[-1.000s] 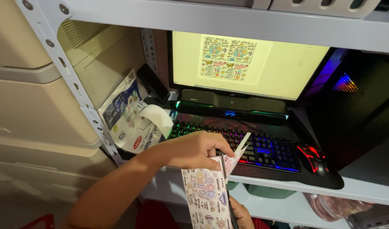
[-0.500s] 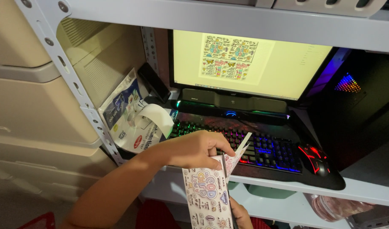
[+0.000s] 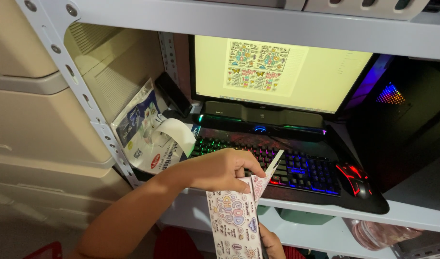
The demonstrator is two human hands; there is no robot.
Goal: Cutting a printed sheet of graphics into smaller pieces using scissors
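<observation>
The left hand (image 3: 225,169) was curled shut, its fingertips pinched on the top edge of a printed sticker sheet (image 3: 234,218), where a narrow strip (image 3: 268,172) of the sheet peeled up and away toward the right. The sheet hung straight down from that hand, covered in small colourful stickers. Below it, at the bottom edge of the view, the right hand (image 3: 272,243) touched the sheet's lower right side; most of that hand was hidden, so whether its fingers were closed on the sheet could not be told.

Just beyond the left hand's knuckles lay a backlit keyboard (image 3: 297,163) glowing green, pink and blue on a dark mat (image 3: 373,204). Further right of the hands, on the same mat, sat a black mouse (image 3: 356,178) with red lights. Behind the keyboard, well above the hands, a monitor (image 3: 316,76) showed a pale yellow page with a block of sticker artwork. To the left of the left forearm, a plastic packet (image 3: 138,129) with a curled white strip (image 3: 178,134) leaned against a pale grey metal shelf upright (image 3: 85,96). A dark computer case (image 3: 407,124) with coloured lights stood far right.
</observation>
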